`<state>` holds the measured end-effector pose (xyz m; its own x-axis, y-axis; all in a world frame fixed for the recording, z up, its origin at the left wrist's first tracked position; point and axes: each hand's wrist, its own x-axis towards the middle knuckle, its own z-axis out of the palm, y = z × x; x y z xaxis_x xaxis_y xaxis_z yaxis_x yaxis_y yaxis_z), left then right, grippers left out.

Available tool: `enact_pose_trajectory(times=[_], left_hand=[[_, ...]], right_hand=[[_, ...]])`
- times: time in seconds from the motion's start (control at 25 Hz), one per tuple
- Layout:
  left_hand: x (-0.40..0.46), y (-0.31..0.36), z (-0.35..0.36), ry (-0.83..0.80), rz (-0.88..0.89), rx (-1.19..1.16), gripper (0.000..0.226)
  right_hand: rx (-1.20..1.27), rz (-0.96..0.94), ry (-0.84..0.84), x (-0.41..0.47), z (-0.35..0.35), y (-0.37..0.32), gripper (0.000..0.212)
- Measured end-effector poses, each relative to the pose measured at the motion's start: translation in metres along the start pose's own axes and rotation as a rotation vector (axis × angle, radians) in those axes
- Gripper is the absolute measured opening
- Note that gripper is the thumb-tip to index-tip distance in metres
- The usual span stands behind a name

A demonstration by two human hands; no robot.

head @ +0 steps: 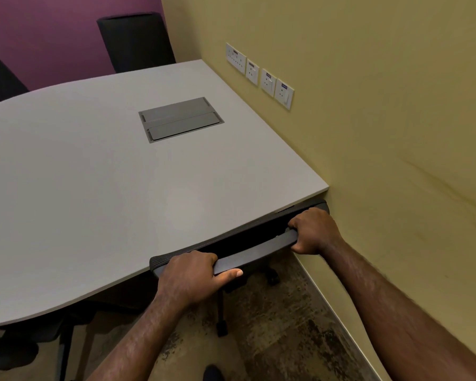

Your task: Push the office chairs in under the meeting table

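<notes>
Both hands are wrapped tight around the top bar of the chair back [254,250], left hand [194,276] near its left end, right hand [312,232] near the right. The bar runs along the table [94,188] edge, basically touching it. Yellow wall [382,119] sits right beside the right hand, so no room there.

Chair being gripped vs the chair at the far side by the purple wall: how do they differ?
The gripped chair sits nearest the camera beside the yellow wall; the far chair stands across the table.
The left hand and right hand clasp the gripped chair's top bar; nothing touches the far chair.
The gripped chair's back meets the table edge; the far chair's back rises well above it.
Both are dark.
</notes>
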<state>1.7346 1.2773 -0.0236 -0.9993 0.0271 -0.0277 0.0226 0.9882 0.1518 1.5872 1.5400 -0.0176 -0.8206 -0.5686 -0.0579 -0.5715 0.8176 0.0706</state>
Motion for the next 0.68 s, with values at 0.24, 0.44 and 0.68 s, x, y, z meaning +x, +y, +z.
enact_pose_trajectory(times=[0.24,0.44,0.68], left_hand=[[0.019,0.006,-0.002,-0.014,-0.027,0.013,0.077],[0.026,0.015,0.000,0.003,-0.080,0.015,0.078],[0.019,0.015,-0.008,0.075,-0.119,-0.106,0.067]], right_hand=[[-0.016,-0.058,-0.010,0.026,0.004,0.019,0.027],[-0.010,-0.133,-0.011,0.035,0.007,0.037,0.030],[0.180,-0.289,0.197,0.029,0.011,0.044,0.061]])
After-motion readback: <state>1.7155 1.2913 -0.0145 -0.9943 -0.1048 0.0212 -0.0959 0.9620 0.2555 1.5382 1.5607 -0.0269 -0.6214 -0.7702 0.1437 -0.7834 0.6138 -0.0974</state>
